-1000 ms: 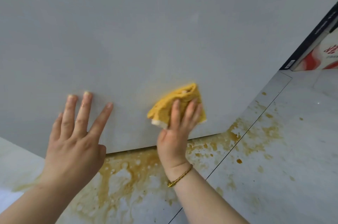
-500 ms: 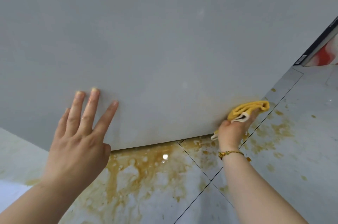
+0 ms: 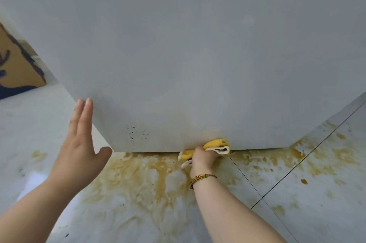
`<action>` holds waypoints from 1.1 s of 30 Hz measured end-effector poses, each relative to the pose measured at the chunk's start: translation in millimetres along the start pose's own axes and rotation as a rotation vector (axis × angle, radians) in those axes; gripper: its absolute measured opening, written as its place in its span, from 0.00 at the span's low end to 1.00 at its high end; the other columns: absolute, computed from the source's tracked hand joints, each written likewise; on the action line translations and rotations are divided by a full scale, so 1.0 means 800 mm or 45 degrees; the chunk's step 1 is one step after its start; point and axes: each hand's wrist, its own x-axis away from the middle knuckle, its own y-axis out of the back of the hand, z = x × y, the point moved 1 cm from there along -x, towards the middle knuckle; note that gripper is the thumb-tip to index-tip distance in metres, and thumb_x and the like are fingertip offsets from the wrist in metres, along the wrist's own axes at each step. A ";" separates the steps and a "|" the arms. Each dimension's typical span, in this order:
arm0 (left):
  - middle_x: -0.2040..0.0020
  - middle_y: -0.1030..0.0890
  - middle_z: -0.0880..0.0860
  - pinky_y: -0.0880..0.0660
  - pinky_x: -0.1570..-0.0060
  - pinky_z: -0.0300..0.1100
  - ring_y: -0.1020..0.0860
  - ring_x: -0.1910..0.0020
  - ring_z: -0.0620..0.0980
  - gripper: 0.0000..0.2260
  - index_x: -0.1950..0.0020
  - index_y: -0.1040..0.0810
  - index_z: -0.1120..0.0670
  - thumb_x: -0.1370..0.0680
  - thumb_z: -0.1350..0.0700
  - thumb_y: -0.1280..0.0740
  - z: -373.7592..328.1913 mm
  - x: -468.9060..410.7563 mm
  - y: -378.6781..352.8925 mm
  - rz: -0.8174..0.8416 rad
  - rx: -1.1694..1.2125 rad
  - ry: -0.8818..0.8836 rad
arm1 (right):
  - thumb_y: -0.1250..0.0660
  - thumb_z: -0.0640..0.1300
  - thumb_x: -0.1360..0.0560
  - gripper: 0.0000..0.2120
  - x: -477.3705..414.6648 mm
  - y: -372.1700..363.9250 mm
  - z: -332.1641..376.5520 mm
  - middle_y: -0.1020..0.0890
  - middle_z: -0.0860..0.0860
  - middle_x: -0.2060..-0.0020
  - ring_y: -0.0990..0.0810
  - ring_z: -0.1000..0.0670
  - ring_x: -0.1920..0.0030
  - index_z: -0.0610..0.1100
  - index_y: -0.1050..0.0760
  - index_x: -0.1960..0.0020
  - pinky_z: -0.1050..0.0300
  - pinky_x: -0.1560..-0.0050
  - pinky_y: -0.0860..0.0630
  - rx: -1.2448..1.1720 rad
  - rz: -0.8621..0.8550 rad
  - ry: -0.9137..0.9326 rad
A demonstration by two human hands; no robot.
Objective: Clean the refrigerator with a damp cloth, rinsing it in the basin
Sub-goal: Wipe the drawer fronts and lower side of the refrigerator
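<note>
While the fingers of my right hand grip the bunched yellow cloth, they have dragged it back from the right corner along the refrigerator's bottom edge; my left hand, straight-fingered, has shifted to the side edge. Dark specks between them probably need wiping next.

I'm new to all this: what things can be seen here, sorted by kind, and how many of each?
Hands: 2, the left hand and the right hand
Cloths: 1, the yellow cloth
Refrigerators: 1, the refrigerator
Bracelets: 1, the bracelet
Boxes: 1, the brown box
Total: 6
</note>
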 end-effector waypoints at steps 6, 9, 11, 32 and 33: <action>0.25 0.44 0.47 0.39 0.45 0.31 0.42 0.28 0.43 0.39 0.26 0.54 0.45 0.27 0.73 0.40 0.043 -0.005 0.027 0.039 0.459 0.215 | 0.45 0.35 0.28 0.14 0.154 0.019 0.027 0.24 0.44 0.48 0.25 0.42 0.44 0.39 0.33 0.43 0.54 0.46 0.28 0.222 0.311 0.430; 0.26 0.42 0.45 0.43 0.36 0.38 0.41 0.32 0.39 0.39 0.26 0.52 0.44 0.27 0.73 0.41 0.048 -0.005 0.033 0.112 0.593 0.202 | 0.43 0.46 0.24 0.25 0.191 0.062 0.079 0.35 0.39 0.32 0.37 0.42 0.30 0.46 0.42 0.28 0.56 0.30 0.40 0.351 0.385 1.481; 0.26 0.43 0.44 0.43 0.35 0.38 0.41 0.30 0.41 0.38 0.26 0.53 0.44 0.27 0.73 0.41 0.045 -0.008 0.033 0.157 0.682 0.215 | 0.49 0.55 0.20 0.17 0.198 0.065 0.125 0.34 0.38 0.34 0.35 0.37 0.34 0.57 0.42 0.32 0.47 0.32 0.38 0.391 0.346 1.943; 0.34 0.36 0.37 0.42 0.39 0.41 0.39 0.34 0.39 0.28 0.45 0.39 0.26 0.37 0.55 0.44 0.043 -0.024 0.040 0.276 1.075 0.309 | 0.49 0.37 0.24 0.24 0.107 -0.064 0.023 0.49 0.49 0.25 0.53 0.54 0.26 0.37 0.41 0.28 0.60 0.30 0.44 2.609 1.013 2.632; 0.34 0.36 0.37 0.42 0.38 0.42 0.40 0.33 0.38 0.28 0.46 0.39 0.26 0.37 0.55 0.44 0.043 -0.024 0.040 0.281 1.069 0.306 | 0.45 0.40 0.29 0.24 0.094 -0.053 0.028 0.39 0.51 0.27 0.46 0.57 0.27 0.40 0.31 0.33 0.62 0.34 0.37 2.504 1.036 2.652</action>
